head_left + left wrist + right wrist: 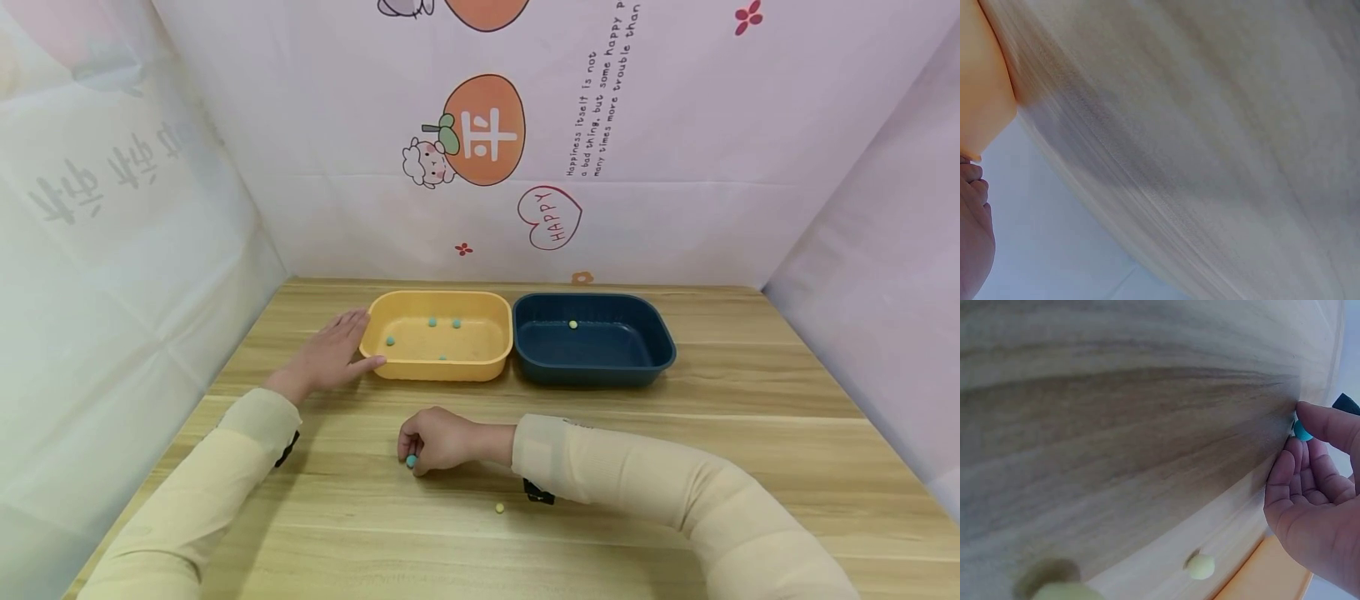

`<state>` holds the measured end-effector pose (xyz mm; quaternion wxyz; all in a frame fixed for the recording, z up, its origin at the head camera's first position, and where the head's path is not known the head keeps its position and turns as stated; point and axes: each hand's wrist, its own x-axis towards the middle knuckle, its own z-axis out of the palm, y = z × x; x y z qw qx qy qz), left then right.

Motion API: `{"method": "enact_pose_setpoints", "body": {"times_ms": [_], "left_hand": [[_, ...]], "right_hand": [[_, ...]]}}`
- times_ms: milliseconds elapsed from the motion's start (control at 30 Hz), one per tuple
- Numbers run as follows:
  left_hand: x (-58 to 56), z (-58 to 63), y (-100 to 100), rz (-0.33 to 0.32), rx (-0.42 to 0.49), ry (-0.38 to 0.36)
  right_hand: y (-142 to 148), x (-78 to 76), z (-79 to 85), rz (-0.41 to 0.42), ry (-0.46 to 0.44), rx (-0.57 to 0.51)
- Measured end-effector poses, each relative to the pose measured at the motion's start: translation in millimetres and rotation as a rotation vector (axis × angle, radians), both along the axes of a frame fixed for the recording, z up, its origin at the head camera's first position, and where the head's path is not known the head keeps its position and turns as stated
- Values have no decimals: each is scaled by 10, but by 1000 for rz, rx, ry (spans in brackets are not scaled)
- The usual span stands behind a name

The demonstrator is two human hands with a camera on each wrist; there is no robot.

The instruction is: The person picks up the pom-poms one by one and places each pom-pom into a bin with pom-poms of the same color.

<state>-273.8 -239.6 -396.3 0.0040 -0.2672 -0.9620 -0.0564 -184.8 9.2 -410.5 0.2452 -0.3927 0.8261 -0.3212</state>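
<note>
My right hand is low over the wooden table, thumb and fingers curled about a small teal ball. In the right wrist view the same teal ball shows between thumb and fingertips. My left hand rests against the left end of a yellow basin, its fingers extended along the outer side and its thumb at the front rim. Several teal balls lie inside this basin. A pale yellow ball is on the table below the right forearm.
Touching or close beside the yellow basin on its right stands a dark blue basin, holding a yellow ball. Two yellow balls appear in the right wrist view, one farther off. A printed cloth hangs behind the table.
</note>
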Motion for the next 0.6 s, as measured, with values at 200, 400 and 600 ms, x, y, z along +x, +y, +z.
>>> {"method": "enact_pose_setpoints", "body": {"times_ms": [200,400,600], "left_hand": [[-4,-7,-7,3,4,-14],[-5,-5,-6,5,1,-19],[-7,-7,-6,8,3,-19]], "right_hand": [[2,-7,-5,-9,-20,-2],[22,-34,3,-34,-67,-31],[66,-70,49,-78,-74,-86]]}}
